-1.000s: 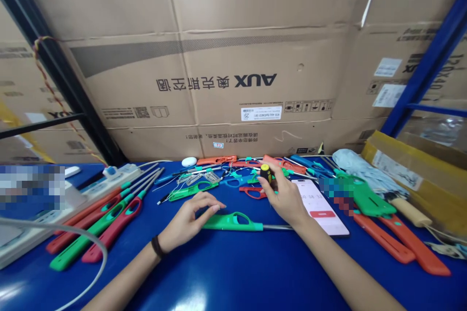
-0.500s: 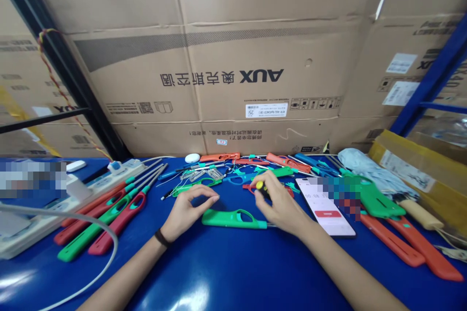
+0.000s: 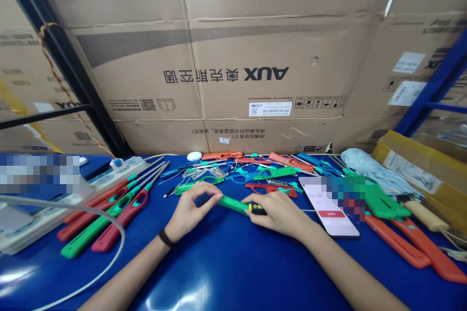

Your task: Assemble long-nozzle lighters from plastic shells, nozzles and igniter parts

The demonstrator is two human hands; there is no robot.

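Observation:
My left hand (image 3: 189, 209) pinches the near end of a green plastic lighter body (image 3: 233, 203), lifted a little off the blue table (image 3: 233, 272). My right hand (image 3: 279, 214) grips a small screwdriver with a black and yellow handle (image 3: 256, 209), laid against the other end of the green body. Just beyond the hands lie a red handle shell (image 3: 270, 188) and a green one (image 3: 275, 173).
A phone (image 3: 330, 206) with a red button on its screen lies right of my right hand. Long red and green lighters (image 3: 109, 214) lie at left beside a white power strip (image 3: 120, 170). Orange and green shells (image 3: 401, 233) and a folded umbrella (image 3: 383, 177) sit right. Cardboard boxes (image 3: 233, 77) wall the back.
The green lighter body was lying flat on the table; now my left hand has picked its end up. My right hand brought the screwdriver down from above the pile to the body.

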